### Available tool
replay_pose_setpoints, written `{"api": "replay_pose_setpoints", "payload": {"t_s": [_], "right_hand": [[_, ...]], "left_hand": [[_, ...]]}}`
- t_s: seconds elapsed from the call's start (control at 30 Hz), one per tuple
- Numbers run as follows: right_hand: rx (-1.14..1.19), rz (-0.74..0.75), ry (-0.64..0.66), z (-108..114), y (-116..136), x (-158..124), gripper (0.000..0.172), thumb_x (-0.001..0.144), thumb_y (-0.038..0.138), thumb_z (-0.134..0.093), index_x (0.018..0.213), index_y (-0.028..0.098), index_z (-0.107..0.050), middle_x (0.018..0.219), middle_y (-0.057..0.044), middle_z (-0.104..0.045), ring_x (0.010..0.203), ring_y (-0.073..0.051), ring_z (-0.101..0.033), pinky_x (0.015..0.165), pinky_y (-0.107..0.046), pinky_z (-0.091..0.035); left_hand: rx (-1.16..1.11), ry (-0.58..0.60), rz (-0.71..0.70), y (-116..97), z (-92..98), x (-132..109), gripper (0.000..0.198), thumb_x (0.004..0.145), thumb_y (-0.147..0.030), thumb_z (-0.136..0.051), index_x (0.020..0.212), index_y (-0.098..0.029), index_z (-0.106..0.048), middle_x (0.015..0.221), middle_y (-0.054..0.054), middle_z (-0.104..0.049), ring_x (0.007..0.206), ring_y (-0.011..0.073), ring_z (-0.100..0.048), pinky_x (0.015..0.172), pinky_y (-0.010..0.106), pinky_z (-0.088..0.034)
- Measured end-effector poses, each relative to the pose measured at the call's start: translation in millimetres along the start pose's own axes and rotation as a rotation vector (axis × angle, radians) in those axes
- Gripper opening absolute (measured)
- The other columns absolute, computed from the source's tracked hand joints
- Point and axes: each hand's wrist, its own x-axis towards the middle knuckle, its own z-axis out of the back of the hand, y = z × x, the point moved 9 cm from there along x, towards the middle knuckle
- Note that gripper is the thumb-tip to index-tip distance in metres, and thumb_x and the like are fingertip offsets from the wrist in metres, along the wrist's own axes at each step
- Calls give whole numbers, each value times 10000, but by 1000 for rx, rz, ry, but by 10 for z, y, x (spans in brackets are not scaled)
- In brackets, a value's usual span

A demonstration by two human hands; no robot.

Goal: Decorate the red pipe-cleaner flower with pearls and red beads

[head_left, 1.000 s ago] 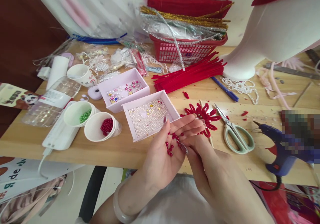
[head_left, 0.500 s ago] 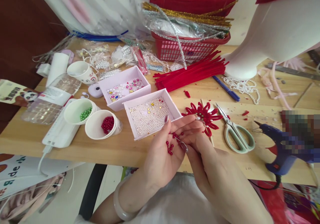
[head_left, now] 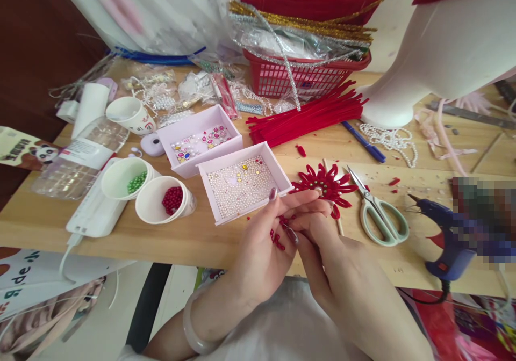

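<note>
My left hand is cupped, palm up, with several small red beads lying in it. Above that palm my right hand has its thumb and index finger pinched together among the beads. What sits between those fingertips is too small to make out. Just beyond the fingers lies a red fuzzy-stem flower with pearls at its centre, partly covered by my left fingertips. A lilac box of small white pearls stands beside my left thumb. To its left, a tilted paper cup holds more red beads.
Scissors and a blue glue gun lie to the right. Behind are a second lilac box, red fuzzy stems, a red basket and a white mannequin form. A cup with green beads stands left.
The red beads have shifted a little in my left palm, and my right fingertips have moved slightly among them. The whole view has drifted slightly.
</note>
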Motion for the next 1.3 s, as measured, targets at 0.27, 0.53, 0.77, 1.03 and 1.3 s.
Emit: {"api": "replay_pose_setpoints", "payload": {"t_s": [0.27, 0.53, 0.77, 1.03, 1.3], "right_hand": [[122, 5, -114, 67, -18, -13, 125, 992, 135, -419, 1023, 225, -500, 746, -7, -735, 541, -150, -692, 469, -224, -471], [159, -24, -105, 34, -51, -4, 124, 990, 158, -424, 1021, 227, -522, 788, -19, -767, 577, -167, -726, 488, -242, -497], [141, -65, -61, -9, -76, 1, 135, 992, 173, -400, 1031, 219, -521, 757, -32, -771, 547, -188, -725, 472, -257, -480], [126, -104, -1, -63, -97, 14, 140, 1000, 190, -372, 1012, 214, -510, 737, -52, -761, 528, -197, -713, 463, -261, -457], [86, -50, 8, -66, -100, -13, 123, 994, 172, -382, 976, 219, -494, 638, -21, -705, 480, -204, -680, 418, -251, -405]], "left_hand": [[-188, -69, 53, 22, 30, 33, 584, 1098, -304, -284, 944, -117, -815, 931, 76, -824, 909, 90, -772, 654, 54, -530], [-121, -13, -8, -50, -45, 18, 560, 1098, -272, -292, 965, -100, -809, 950, 69, -825, 948, 101, -763, 867, 132, -554], [-65, 17, -19, -17, -10, 11, 510, 1088, -306, -343, 1006, -122, -812, 964, 59, -821, 949, 81, -747, 809, 83, -525], [-29, 20, -29, -19, 4, 24, 491, 1082, -307, -363, 1006, -133, -815, 962, 52, -818, 954, 80, -731, 840, 88, -510], [17, 5, 0, 38, 73, 34, 429, 1061, -322, -428, 1026, -153, -821, 974, 60, -817, 909, 48, -713, 612, 14, -427]]}}
